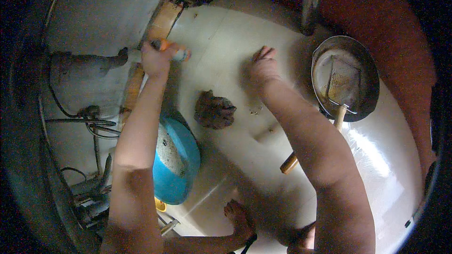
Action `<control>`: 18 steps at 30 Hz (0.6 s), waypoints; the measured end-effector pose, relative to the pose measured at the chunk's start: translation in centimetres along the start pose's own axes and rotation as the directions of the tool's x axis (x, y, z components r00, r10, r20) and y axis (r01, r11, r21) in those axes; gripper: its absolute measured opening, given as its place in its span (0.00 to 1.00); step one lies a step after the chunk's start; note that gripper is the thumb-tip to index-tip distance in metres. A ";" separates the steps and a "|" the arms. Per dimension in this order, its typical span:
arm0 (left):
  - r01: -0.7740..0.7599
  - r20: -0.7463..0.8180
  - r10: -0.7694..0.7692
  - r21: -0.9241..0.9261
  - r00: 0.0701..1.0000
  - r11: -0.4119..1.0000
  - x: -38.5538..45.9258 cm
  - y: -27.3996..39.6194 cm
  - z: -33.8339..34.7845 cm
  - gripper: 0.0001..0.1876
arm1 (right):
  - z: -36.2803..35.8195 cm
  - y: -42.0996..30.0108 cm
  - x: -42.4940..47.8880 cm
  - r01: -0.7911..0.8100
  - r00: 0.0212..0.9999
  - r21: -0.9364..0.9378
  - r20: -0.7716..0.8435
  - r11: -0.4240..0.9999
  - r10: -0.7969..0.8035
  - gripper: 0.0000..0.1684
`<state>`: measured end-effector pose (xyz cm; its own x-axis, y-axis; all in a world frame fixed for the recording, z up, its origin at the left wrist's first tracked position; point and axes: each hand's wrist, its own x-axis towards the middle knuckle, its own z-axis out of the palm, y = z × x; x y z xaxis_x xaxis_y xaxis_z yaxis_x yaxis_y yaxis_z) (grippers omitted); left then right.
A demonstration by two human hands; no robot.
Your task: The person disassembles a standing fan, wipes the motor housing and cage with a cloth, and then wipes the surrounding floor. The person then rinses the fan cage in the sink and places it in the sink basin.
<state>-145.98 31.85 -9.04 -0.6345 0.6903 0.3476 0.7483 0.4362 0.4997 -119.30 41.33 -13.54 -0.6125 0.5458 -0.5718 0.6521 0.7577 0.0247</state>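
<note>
My left hand (154,64) grips a blurred orange-and-white container (178,52), probably a bottle or can, at a wooden strip along the floor's left edge. Out over the pale floor, my right hand (265,65) has loosely bent fingers. No object shows in it, but the palm side is hidden. A crumpled dark rag (214,110) lies on the floor between my forearms. Partly behind my left forearm stands a blue basin (192,155) with greyish, foamy-looking contents.
A dark pan (370,95) with a wire frame inside sits at right; a wooden handle (290,163) shows beyond my right arm. Small debris (255,111) dots the floor. A metal leg (312,3) stands at back; cables (100,123) hang left. A bare foot (240,215) is below.
</note>
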 end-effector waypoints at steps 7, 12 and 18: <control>-0.427 0.093 0.419 0.080 0.903 0.901 0.1 18.4 7.5 0.39 | 0.7 -1.0 0.3 0.057 0.998 -0.040 -0.020 0.998 -0.058 0.38; -0.219 0.294 0.201 0.027 0.934 0.975 -1.7 24.1 11.7 0.40 | 2.3 -2.9 0.8 0.046 0.995 0.032 -0.095 0.998 -0.043 0.41; -0.061 0.246 0.085 -0.103 0.966 0.993 -2.9 25.1 11.8 0.48 | 1.2 -2.6 0.2 0.178 0.982 -0.021 -0.057 0.984 -0.179 0.43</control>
<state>-123.14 47.62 -6.89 -0.5015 0.8455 0.1834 0.7619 0.3312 0.5566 -120.57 39.06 -14.67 -0.7437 0.4205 -0.5197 0.5230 0.8502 -0.0607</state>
